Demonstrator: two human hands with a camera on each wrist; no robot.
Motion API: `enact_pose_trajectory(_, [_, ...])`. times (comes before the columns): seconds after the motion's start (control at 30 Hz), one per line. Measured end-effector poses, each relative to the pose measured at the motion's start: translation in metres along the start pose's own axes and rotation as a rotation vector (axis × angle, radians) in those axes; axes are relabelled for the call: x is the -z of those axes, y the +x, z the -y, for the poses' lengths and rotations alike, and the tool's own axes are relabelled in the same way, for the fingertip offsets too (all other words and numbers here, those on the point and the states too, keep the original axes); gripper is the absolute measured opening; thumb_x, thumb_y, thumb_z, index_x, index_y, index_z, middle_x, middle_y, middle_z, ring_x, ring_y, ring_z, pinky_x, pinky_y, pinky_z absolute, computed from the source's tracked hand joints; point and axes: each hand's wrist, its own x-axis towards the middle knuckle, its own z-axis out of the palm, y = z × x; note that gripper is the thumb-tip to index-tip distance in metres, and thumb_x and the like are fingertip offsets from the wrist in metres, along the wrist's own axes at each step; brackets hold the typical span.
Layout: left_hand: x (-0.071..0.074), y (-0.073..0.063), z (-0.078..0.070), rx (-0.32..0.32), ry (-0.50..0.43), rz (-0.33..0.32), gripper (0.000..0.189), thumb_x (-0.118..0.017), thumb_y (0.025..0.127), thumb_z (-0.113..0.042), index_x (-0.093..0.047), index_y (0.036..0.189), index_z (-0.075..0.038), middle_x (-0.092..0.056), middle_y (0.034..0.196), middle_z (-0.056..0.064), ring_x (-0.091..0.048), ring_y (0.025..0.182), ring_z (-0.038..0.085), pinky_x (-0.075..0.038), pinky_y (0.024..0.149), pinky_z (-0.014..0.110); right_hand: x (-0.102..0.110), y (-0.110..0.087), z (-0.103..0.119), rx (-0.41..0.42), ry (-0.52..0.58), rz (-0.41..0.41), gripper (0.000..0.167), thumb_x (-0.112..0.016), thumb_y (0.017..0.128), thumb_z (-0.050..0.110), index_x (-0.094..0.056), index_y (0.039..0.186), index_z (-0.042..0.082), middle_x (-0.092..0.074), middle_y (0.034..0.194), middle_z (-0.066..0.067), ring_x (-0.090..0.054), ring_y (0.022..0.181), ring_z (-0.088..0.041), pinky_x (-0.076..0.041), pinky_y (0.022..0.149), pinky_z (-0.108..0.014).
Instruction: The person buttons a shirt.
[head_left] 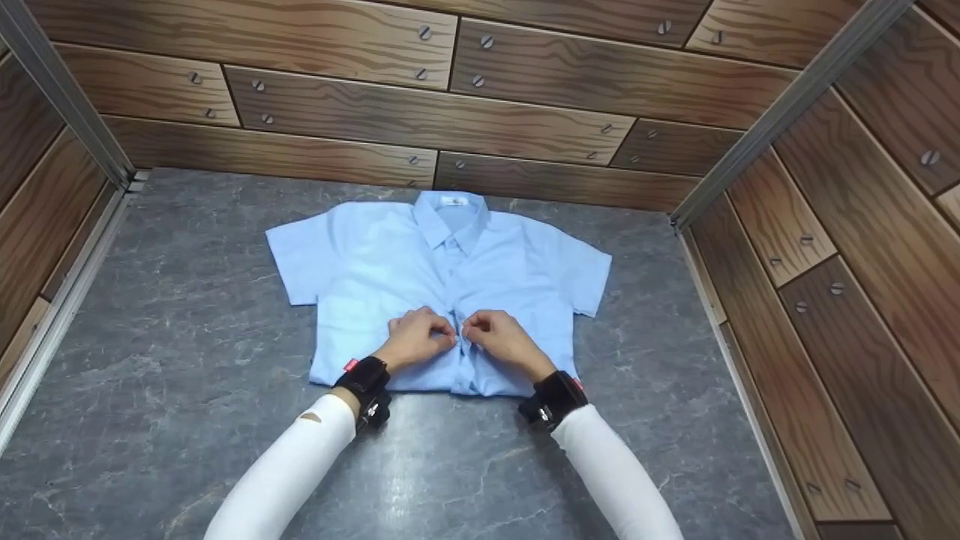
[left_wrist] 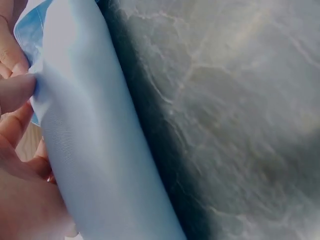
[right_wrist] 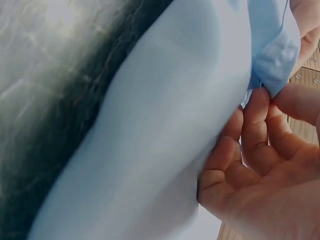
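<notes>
A light blue short-sleeved shirt (head_left: 382, 262) lies front up, collar toward the back wall, its lower edge folded under. At the front opening, low on the shirt, my left hand (head_left: 417, 335) pinches the placket between thumb and fingers. Just across from it, my right hand (head_left: 504, 339) pinches the other edge of the opening. In the left wrist view, the left thumb (left_wrist: 17, 92) presses on the blue cloth (left_wrist: 85, 110). From the right wrist, the right hand (right_wrist: 270, 160) shows thumb and index finger meeting on a raised bit of placket (right_wrist: 275, 65). Any button there is hidden by the fingers.
The shirt lies on a grey marbled surface (head_left: 187, 390). Wood-patterned panels (head_left: 337, 97) rise behind it and at both sides, with metal rails (head_left: 795, 112) at the corners. Both forearms wear white sleeves (head_left: 292, 465) and black wrist straps (head_left: 559, 397).
</notes>
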Motion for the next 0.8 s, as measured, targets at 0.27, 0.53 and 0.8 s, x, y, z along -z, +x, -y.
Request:
enact_pose_trajectory(0.27, [-0.001, 0.0013, -0.0025, 0.032, 0.029, -0.015, 0.008, -0.07, 0.083, -0.03, -0.077, 0.085, -0.025, -0.062, 0.093, -0.002, -0.055, 0.095, 0.024, -0.03, 0.088, 0.051, -0.0039, 0.0, 0.0012, 0.012, 0.018, -0.037, 0.011, -0.063, 0.091, 0.016, -0.072, 0.092, 0.01, -0.067, 0.083, 0.001, -0.055, 0.071, -0.008, -0.045, 0.067, -0.024])
enact_pose_trajectory(0.53, [-0.0028, 0.0024, -0.0004, 0.046, 0.023, -0.005, 0.01, -0.071, 0.083, -0.029, -0.079, 0.089, -0.026, -0.063, 0.095, -0.002, -0.055, 0.097, 0.024, -0.029, 0.089, 0.052, -0.0067, 0.0008, 0.0035, 0.002, -0.004, -0.045, 0.013, -0.063, 0.09, 0.017, -0.074, 0.093, 0.01, -0.071, 0.088, -0.001, -0.058, 0.074, -0.009, -0.046, 0.069, -0.025])
enact_pose_trajectory(0.8, [-0.0028, 0.0026, -0.0047, 0.078, 0.035, 0.001, 0.011, -0.07, 0.082, -0.028, -0.079, 0.088, -0.025, -0.062, 0.098, -0.001, -0.055, 0.098, 0.025, -0.028, 0.09, 0.053, -0.0088, 0.0001, 0.0055, -0.001, 0.013, -0.046, 0.014, -0.064, 0.091, 0.019, -0.074, 0.093, 0.01, -0.071, 0.089, -0.001, -0.057, 0.074, -0.009, -0.044, 0.068, -0.024])
